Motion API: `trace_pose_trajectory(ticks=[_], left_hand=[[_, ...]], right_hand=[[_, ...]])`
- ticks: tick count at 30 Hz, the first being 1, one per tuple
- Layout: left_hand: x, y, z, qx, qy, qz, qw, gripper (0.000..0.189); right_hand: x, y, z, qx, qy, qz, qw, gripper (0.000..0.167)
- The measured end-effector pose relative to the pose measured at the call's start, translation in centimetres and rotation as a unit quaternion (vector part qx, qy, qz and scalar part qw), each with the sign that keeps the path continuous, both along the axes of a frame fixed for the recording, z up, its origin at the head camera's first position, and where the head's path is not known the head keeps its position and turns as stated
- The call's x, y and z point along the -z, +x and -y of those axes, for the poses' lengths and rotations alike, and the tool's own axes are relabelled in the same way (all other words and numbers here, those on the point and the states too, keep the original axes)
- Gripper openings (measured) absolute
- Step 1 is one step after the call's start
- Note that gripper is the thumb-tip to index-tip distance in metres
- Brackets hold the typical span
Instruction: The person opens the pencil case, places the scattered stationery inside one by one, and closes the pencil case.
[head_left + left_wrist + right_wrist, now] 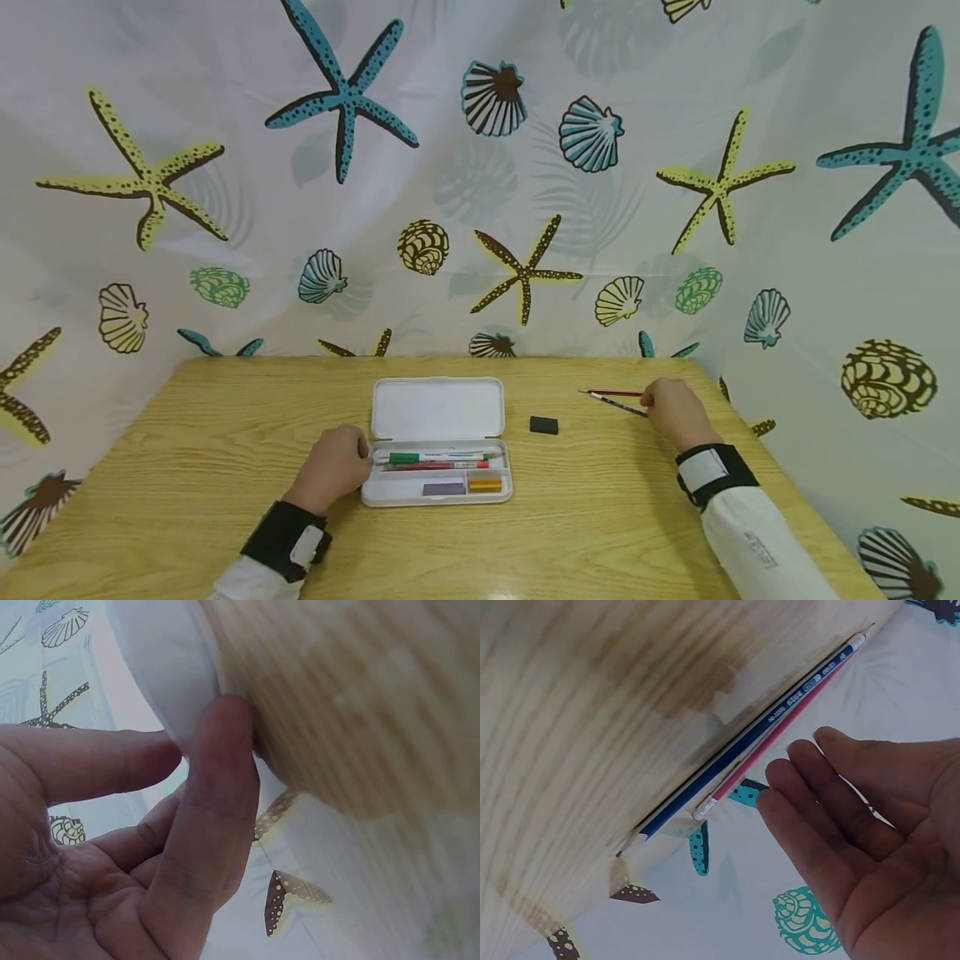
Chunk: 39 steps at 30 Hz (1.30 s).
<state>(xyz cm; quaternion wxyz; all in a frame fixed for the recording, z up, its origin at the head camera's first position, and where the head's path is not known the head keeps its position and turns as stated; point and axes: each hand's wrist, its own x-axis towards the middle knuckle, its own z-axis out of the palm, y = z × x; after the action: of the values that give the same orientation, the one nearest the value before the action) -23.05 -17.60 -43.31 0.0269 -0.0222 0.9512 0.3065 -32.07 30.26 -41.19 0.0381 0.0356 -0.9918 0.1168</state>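
Note:
A white pencil case point(438, 502) lies on the table with its lid point(438, 408) folded back. My left hand point(336, 468) pinches the left edge of the case between thumb and forefinger; in the left wrist view, its white wall point(172, 664) runs between them. At the right, my right hand point(677, 412) is beside a dark blue pencil point(727, 754) and a red pencil point(780, 724), which lie side by side on the table. Its fingers point(806, 844) are loosely bent, with nothing between them and a gap to the pencils in the right wrist view.
Inside the case are a green-capped pen point(405, 458), a red pen point(435, 467), a purple-grey block point(443, 489) and an orange block point(484, 484). A black eraser point(543, 426) lies between case and pencils. Patterned cloth point(450, 183) hangs behind the wooden table point(247, 433).

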Motion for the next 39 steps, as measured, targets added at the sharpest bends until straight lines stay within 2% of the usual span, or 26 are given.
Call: trace_pose_trajectory(ticks=[10,17,27,39], left_hand=[[0.1,-0.1,0.2,-0.001,0.001,-0.002,1.0000,0.005],[0.0,0.0,0.1,0.004,0.001,-0.007,1.0000,0.005],[-0.1,0.1,0.0,0.007,-0.001,-0.012,0.9999,0.005],[0.1,0.1,0.0,0.010,-0.003,-0.014,0.9998,0.004]], right_hand=[[1.0,-1.1,-0.3,-0.001,-0.011,-0.001,0.9999,0.020],[1.0,-1.7,0.1,-0.015,-0.008,0.001,0.9999,0.018],[0.9,-2.5,0.3,-0.026,-0.033,0.028,0.9987,0.016],[1.7,-3.1,0.2,-0.007,-0.046,0.039,0.9982,0.013]])
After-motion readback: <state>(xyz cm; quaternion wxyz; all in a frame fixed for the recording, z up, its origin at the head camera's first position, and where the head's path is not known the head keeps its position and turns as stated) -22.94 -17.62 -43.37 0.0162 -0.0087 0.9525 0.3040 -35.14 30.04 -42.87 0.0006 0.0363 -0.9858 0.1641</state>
